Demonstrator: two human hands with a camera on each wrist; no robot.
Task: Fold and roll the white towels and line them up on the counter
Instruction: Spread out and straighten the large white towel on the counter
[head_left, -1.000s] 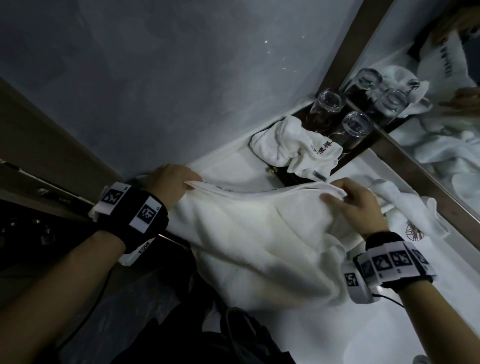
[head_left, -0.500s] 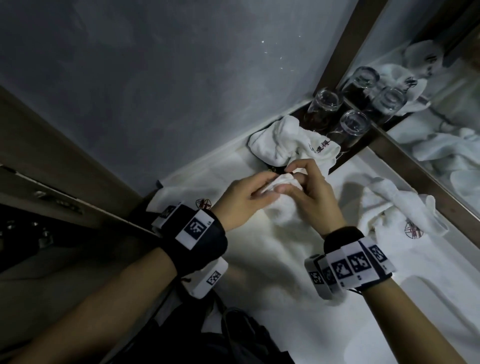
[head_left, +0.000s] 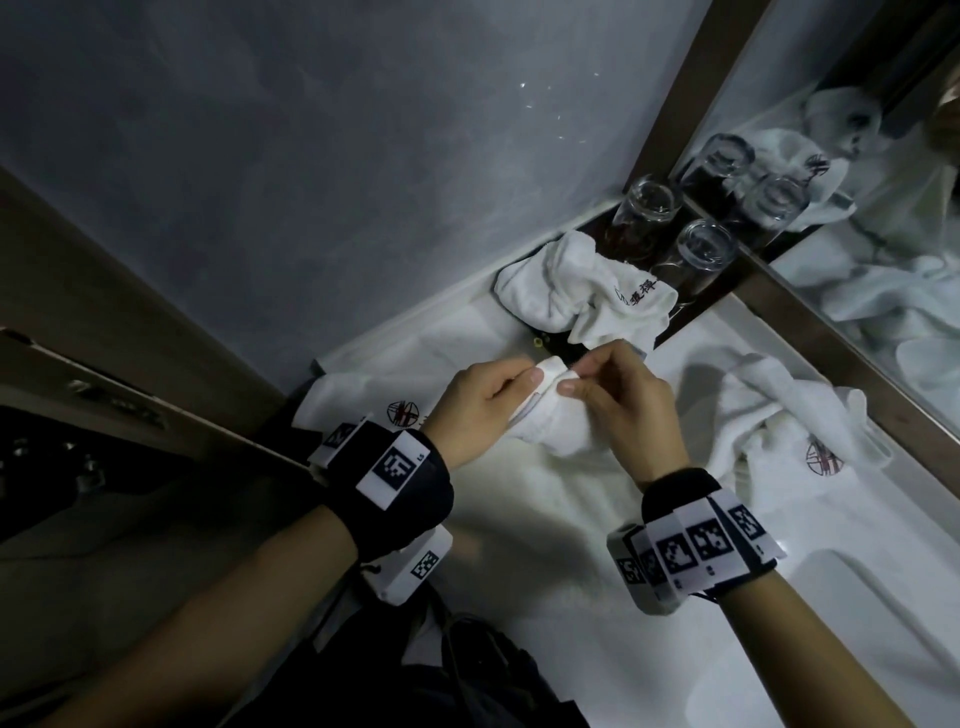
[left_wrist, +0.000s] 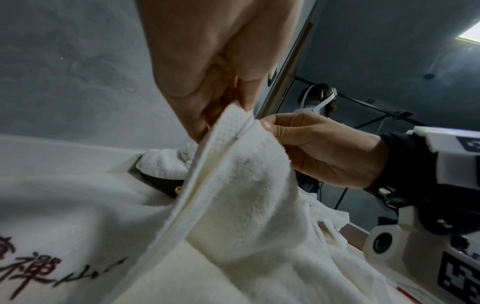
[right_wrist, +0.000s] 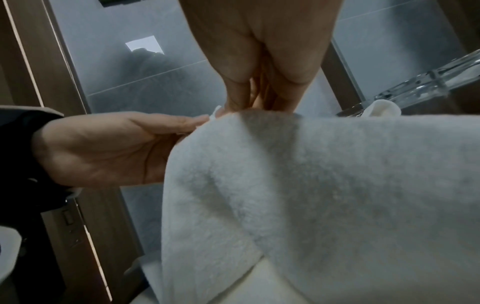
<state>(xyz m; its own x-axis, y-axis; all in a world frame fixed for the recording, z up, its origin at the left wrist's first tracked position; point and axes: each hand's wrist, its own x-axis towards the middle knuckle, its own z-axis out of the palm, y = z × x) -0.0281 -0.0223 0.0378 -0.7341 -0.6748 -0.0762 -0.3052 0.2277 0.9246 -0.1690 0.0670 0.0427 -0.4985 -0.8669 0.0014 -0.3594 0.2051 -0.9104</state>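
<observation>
Centrally, both hands pinch one hem of the white towel (head_left: 550, 426), raised above the white table (head_left: 597, 649). Upper right: two upturned glasses (head_left: 675, 228) on a dark tray (head_left: 550, 345), with a crumpled towel (head_left: 582, 291) draped over its edge beside the mirror (head_left: 883, 208). Another towel (head_left: 795, 415) lies at right. Left hand (head_left: 478, 405) and right hand (head_left: 628, 410) meet fingertip to fingertip, each grip closed on the hem.

Held towel (head_left: 550, 431) at counter (head_left: 597, 649) centre, its raised corner between left hand (head_left: 483, 410) and right hand (head_left: 623, 410). Crumpled towel (head_left: 582, 291) behind it, on tray (head_left: 550, 343); two glasses (head_left: 701, 254) behind that, against mirror (head_left: 883, 270). Another towel (head_left: 800, 421) lies right, a third (head_left: 363, 405) left
</observation>
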